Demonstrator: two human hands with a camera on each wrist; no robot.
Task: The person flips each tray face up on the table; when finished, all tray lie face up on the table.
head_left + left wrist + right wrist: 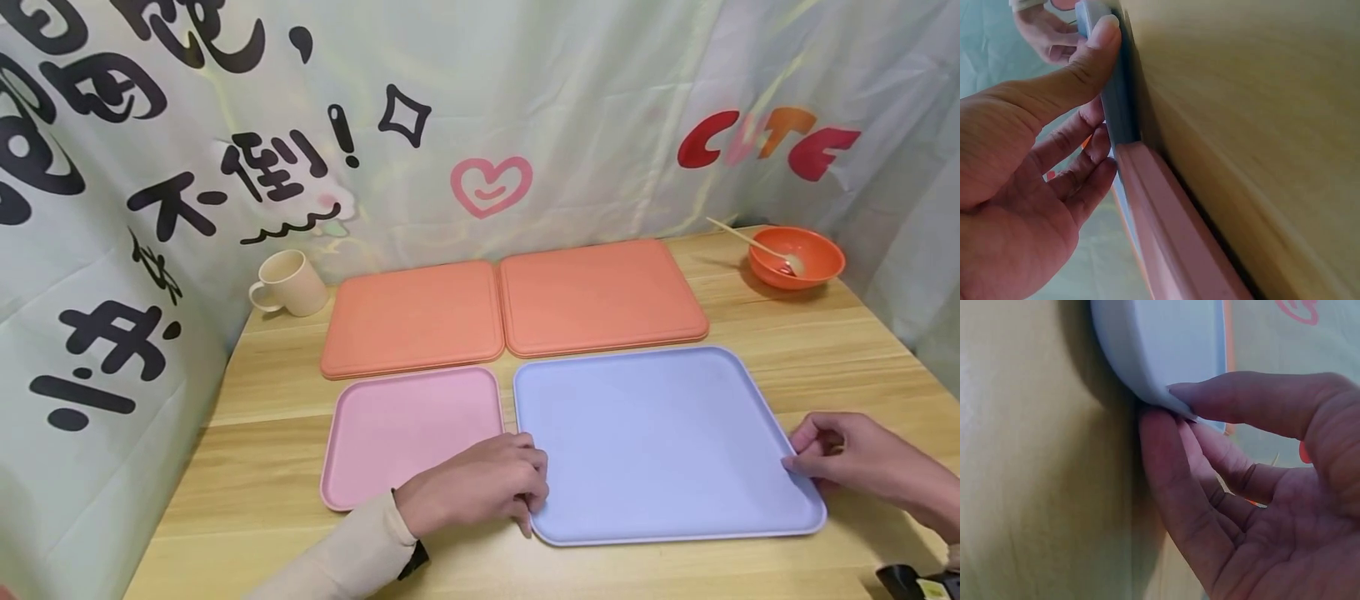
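Observation:
A light-blue rectangular tray [652, 450] lies on the table, with a hand at each side. My left hand [480, 479] holds its left edge near the front corner, thumb against the rim and fingers bent along the side. On the opposite side, my right hand [855, 457] pinches the right rim; the right wrist view shows the thumb [1229, 397] over the rim and fingers beneath it. Close beside the blue tray on the left is a smaller pink tray [412, 433], partly covered by my left hand and forearm.
Two orange rectangular trays [420, 321] lie side by side behind the pink and blue ones. A beige mug [296, 286] stands at the back left. The back right holds an orange bowl [806, 250] with a light-coloured utensil [750, 239] in it. Printed cloth hangs behind the wooden table [255, 467].

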